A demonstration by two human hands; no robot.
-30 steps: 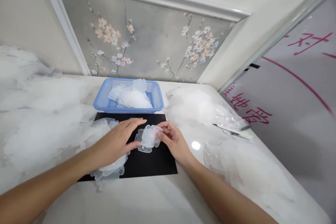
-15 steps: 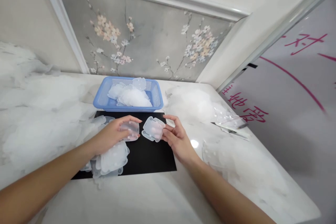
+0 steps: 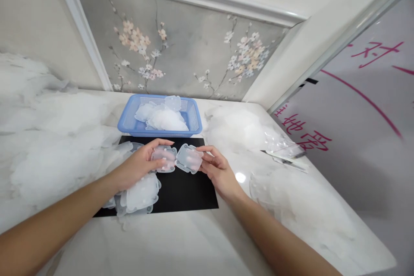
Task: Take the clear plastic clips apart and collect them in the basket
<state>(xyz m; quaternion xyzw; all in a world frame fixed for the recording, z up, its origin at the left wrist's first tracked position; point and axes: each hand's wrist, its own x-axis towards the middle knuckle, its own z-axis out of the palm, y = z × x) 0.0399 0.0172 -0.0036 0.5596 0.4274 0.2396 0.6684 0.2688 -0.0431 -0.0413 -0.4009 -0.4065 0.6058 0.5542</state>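
My left hand is closed on a translucent plastic piece, squarish with rounded, notched edges and small dots. Between the fingers of my right hand is a similar translucent piece, tilted, with fingertips showing through it. The two pieces meet or nearly meet edge to edge above the black mat; I cannot tell if they touch. Beneath my left hand, a loose pile of the same pieces covers the mat's left part.
Behind the mat stands a blue basket holding more pieces. A large heap of whitish pieces spreads over the table's left; another heap lies right of the basket. Clear plastic packaging rests near the right edge, beside a whiteboard.
My left hand's piece has shifted right, closing most of the gap to the piece in my right hand. My right hand stays nearly in place.
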